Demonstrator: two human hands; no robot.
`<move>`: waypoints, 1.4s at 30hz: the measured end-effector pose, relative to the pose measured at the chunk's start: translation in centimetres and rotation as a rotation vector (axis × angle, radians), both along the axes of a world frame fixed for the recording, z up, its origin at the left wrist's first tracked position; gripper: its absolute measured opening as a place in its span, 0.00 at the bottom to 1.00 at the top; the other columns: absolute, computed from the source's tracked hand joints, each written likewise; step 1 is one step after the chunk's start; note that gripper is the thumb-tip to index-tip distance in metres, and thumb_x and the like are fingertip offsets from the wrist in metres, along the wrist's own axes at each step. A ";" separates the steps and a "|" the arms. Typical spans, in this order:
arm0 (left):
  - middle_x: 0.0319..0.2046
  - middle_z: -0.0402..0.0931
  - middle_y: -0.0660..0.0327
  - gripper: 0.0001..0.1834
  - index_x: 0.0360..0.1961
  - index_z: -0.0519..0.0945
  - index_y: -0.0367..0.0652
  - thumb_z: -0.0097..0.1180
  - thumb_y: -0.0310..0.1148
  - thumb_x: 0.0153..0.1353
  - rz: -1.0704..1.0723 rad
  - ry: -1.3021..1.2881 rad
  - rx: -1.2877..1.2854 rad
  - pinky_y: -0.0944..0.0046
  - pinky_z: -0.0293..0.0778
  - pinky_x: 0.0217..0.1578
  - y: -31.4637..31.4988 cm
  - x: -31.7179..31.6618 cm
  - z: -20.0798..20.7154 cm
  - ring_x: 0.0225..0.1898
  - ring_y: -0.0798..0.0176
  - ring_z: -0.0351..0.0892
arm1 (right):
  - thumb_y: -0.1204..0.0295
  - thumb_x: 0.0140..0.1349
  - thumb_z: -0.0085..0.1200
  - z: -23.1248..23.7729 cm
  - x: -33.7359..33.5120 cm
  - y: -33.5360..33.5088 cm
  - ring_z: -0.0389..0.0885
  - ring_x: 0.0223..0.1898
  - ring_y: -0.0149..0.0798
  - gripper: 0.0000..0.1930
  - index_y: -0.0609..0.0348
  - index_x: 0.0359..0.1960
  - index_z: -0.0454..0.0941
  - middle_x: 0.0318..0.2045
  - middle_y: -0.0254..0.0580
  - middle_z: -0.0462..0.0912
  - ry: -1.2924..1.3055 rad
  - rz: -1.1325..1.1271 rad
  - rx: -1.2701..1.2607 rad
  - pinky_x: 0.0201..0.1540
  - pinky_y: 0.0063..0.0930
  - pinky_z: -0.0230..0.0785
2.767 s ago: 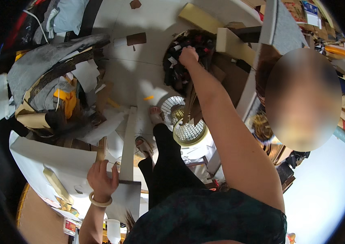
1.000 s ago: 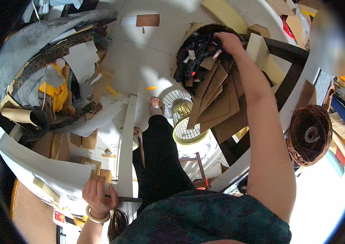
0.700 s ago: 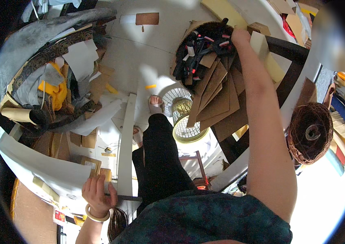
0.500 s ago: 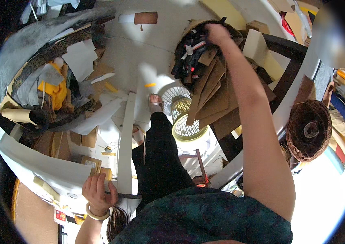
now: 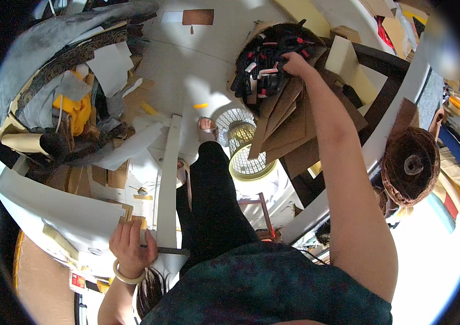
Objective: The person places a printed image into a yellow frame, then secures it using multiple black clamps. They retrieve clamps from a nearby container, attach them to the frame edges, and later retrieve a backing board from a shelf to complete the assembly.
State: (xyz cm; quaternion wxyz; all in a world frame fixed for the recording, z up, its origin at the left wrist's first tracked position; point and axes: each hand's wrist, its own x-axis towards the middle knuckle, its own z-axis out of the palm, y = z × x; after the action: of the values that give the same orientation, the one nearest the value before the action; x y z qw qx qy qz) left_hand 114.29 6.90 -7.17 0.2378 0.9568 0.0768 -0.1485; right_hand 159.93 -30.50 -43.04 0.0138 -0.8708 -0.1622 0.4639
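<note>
My right hand (image 5: 297, 65) reaches into a round dark basket (image 5: 234, 93) at the far right of the middle. Its fingers are bent in among a heap of black tools with red and white parts (image 5: 265, 62); their exact kind is unclear, and the fingertips are partly hidden. At the lower left, my left hand (image 5: 132, 246), with a pale bangle at the wrist, curls over the edge of a white board (image 5: 67, 203). A small cardboard box (image 5: 127, 211) is by its fingertips. A dark flat strip (image 5: 173, 251) sticks out beside the thumb.
Flat brown cardboard pieces (image 5: 289, 124) lean against the basket. Below stands a yellowish lattice bin (image 5: 249, 162). A narrow white plank (image 5: 170, 179) runs beside my legs. Fabric and paper scraps (image 5: 78, 103) pile up at left; a brown fibrous roll (image 5: 411, 167) is at right.
My right hand has drawn slightly nearer and lower within the basket, baring more of the black and red tools. The view has shifted a little; my left hand stays at the board's edge.
</note>
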 end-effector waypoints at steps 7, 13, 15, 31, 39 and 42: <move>0.31 0.79 0.52 0.14 0.39 0.79 0.35 0.59 0.27 0.49 0.028 0.025 -0.032 0.56 0.72 0.30 -0.2 0.1 0.5 0.29 0.50 0.77 | 0.76 0.54 0.57 2.3 -5.8 4.2 0.84 0.53 0.52 0.19 0.56 0.49 0.85 0.49 0.50 0.86 0.033 0.408 -0.361 0.50 0.45 0.78; 0.31 0.79 0.54 0.14 0.38 0.79 0.36 0.59 0.27 0.48 0.036 -0.015 -0.004 0.56 0.72 0.30 -0.1 0.1 0.1 0.29 0.51 0.78 | 0.72 0.58 0.60 -1.4 -9.7 10.4 0.88 0.43 0.42 0.14 0.51 0.46 0.88 0.50 0.36 0.86 -0.055 0.580 -0.626 0.25 0.45 0.81; 0.30 0.78 0.54 0.14 0.38 0.79 0.36 0.59 0.27 0.48 0.036 -0.033 0.012 0.56 0.72 0.30 -0.3 -0.1 0.0 0.29 0.51 0.77 | 0.72 0.58 0.61 -2.2 -10.1 10.7 0.88 0.38 0.41 0.12 0.50 0.44 0.89 0.46 0.35 0.87 -0.131 0.643 -0.528 0.23 0.42 0.80; 0.32 0.78 0.51 0.15 0.42 0.80 0.34 0.56 0.25 0.52 0.098 0.003 -0.022 0.53 0.72 0.30 -0.2 0.3 0.5 0.30 0.47 0.77 | 0.75 0.60 0.59 -5.5 -9.6 5.7 0.79 0.56 0.52 0.38 0.58 0.73 0.57 0.61 0.55 0.74 -0.275 -0.063 -0.063 0.55 0.45 0.76; 0.32 0.78 0.50 0.13 0.40 0.78 0.35 0.57 0.25 0.51 0.116 -0.010 -0.017 0.53 0.72 0.30 -0.4 0.2 0.9 0.31 0.46 0.78 | 0.79 0.53 0.57 -3.7 -11.7 5.1 0.80 0.54 0.55 0.31 0.54 0.63 0.72 0.54 0.52 0.81 -0.460 -0.531 0.173 0.57 0.44 0.73; 0.29 0.77 0.53 0.12 0.35 0.79 0.36 0.60 0.25 0.45 0.136 -0.085 0.005 0.56 0.72 0.29 -0.5 0.4 0.5 0.29 0.50 0.77 | 0.82 0.56 0.56 -2.8 -13.4 4.7 0.82 0.51 0.51 0.30 0.52 0.63 0.74 0.53 0.51 0.82 -0.703 -0.723 0.217 0.52 0.42 0.74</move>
State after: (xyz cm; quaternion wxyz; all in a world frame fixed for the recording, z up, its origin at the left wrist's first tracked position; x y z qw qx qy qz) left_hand 114.68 6.41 -6.67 0.2481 0.9554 0.1318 -0.0909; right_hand 146.50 -25.77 -45.82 0.2083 -0.9681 0.1070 0.0892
